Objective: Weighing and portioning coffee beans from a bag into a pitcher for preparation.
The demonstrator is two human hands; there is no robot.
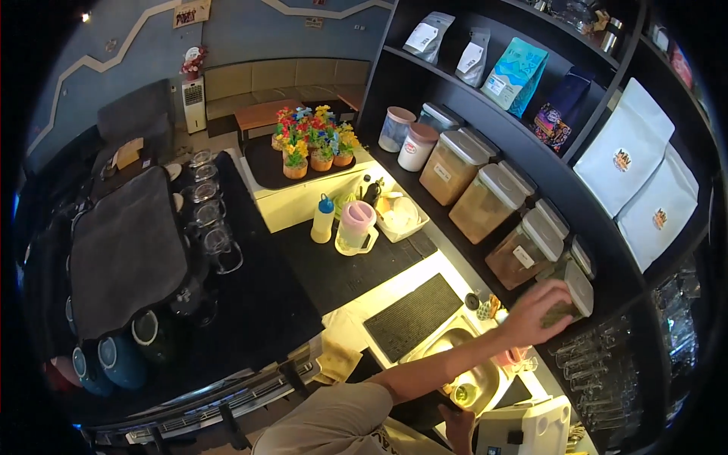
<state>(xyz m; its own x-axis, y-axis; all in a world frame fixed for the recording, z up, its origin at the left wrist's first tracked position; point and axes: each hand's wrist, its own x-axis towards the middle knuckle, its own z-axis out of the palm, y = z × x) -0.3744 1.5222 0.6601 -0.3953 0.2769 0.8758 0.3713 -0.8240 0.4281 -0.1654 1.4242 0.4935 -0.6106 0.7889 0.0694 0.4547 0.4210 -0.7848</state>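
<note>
At far left, a dark grey cloth (129, 250) covers a group of cups, with a row of clear glass mugs (205, 191) along its right edge. Toward the middle stand a pale squeeze bottle with a blue cap (323, 224) and a translucent pitcher with a pink lid (355, 231). Farther right, the right hand (458, 426) is just below a small green-tinted cup (464, 394) in the steel sink (453, 338); I cannot tell whether it grips anything. Beyond it, the left hand (537, 307) reaches across to a clear plastic container with a pale lid (581, 288) on the dark shelf. The container lies directly at its fingertips, the lid just to their right; the fingers curl against its near side, though I cannot tell how firmly they grasp.
</note>
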